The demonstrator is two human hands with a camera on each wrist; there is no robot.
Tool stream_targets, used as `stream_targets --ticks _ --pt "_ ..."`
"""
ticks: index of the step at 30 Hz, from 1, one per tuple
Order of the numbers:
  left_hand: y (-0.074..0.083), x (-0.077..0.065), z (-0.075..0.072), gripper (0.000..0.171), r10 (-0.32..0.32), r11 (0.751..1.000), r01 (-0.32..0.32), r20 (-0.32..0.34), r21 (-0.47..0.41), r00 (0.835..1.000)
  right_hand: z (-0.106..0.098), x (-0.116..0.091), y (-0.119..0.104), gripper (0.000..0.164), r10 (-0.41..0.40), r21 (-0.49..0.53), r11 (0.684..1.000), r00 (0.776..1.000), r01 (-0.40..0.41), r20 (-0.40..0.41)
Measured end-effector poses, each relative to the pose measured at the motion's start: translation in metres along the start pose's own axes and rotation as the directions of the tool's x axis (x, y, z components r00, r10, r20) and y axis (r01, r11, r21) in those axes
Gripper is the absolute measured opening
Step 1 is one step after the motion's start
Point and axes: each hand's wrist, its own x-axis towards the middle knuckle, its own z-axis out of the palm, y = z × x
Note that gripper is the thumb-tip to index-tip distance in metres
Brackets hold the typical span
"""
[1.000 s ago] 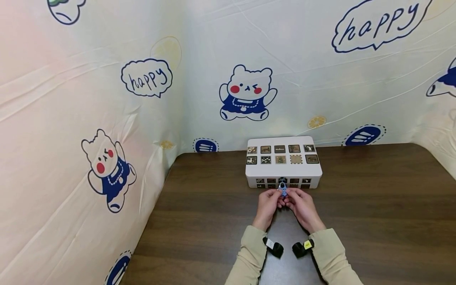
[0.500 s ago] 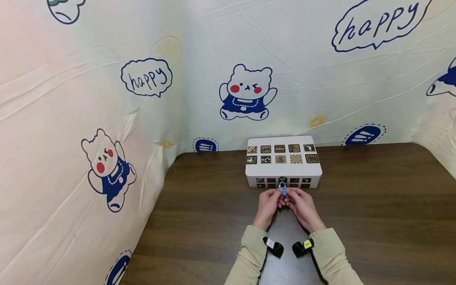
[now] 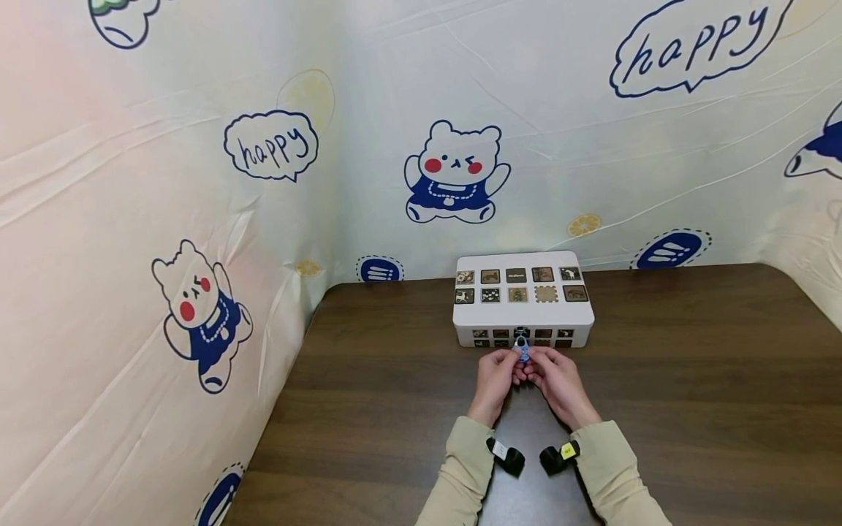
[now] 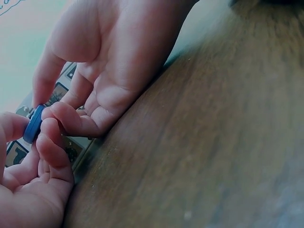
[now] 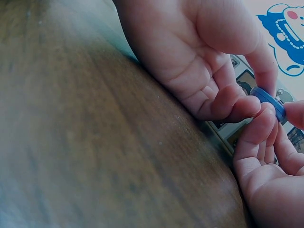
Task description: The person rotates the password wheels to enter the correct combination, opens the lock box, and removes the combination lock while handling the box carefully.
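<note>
A small blue padlock (image 3: 522, 353) hangs at the front of a white box (image 3: 522, 314), whose lid and side carry small dark square pictures. My left hand (image 3: 495, 378) pinches the padlock from the left with thumb and fingers. From the other side my right hand (image 3: 558, 380) grips it too, the fingertips of both hands meeting below it. Both wrist views show the padlock's blue body (image 4: 34, 124) as a narrow edge between the fingertips. Part of its face is covered by fingers, and markings on it are too small to read.
The box stands on a dark wooden table (image 3: 381, 409), close to its back edge. Behind and to the left hangs a pale cloth (image 3: 368, 168) printed with bears and words. A black wrist camera (image 3: 506, 459) sits inside the left sleeve, another black camera (image 3: 558, 459) inside the right.
The view has shifted very slightly. Both hands stay on the padlock in nearly the same place, and the box has not moved.
</note>
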Motion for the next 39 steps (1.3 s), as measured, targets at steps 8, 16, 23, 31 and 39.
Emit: stream_targets --ticks 8,16,23,31,39 --pt "-0.0005 0.0023 0.0008 0.025 -0.014 0.999 0.013 -0.016 -0.043 1.0 0.0009 -0.0009 -0.0022 0.009 0.006 0.002 1.0 1.0 -0.006 -0.002" --pt "-0.0001 0.002 0.0007 0.025 -0.018 0.998 0.017 -0.014 -0.066 1.0 0.0006 -0.0016 -0.0032 0.01 0.01 0.009 1.0 1.0 -0.01 0.006" --pt "-0.0027 0.0035 0.0005 0.021 -0.002 0.997 0.002 -0.012 -0.074 1.0 0.001 -0.0019 -0.0038 0.01 -0.001 0.011 1.0 1.0 0.001 0.015" --pt "-0.0015 0.0016 -0.0004 0.017 0.013 0.997 -0.013 0.0 -0.08 1.0 0.001 -0.0016 -0.003 0.011 0.002 0.003 1.0 1.0 -0.003 0.012" --pt "-0.0004 0.0003 -0.0009 0.017 0.003 0.997 -0.002 0.007 -0.078 1.0 0.0008 -0.0012 -0.002 0.01 0.008 -0.002 1.0 1.0 -0.008 0.007"
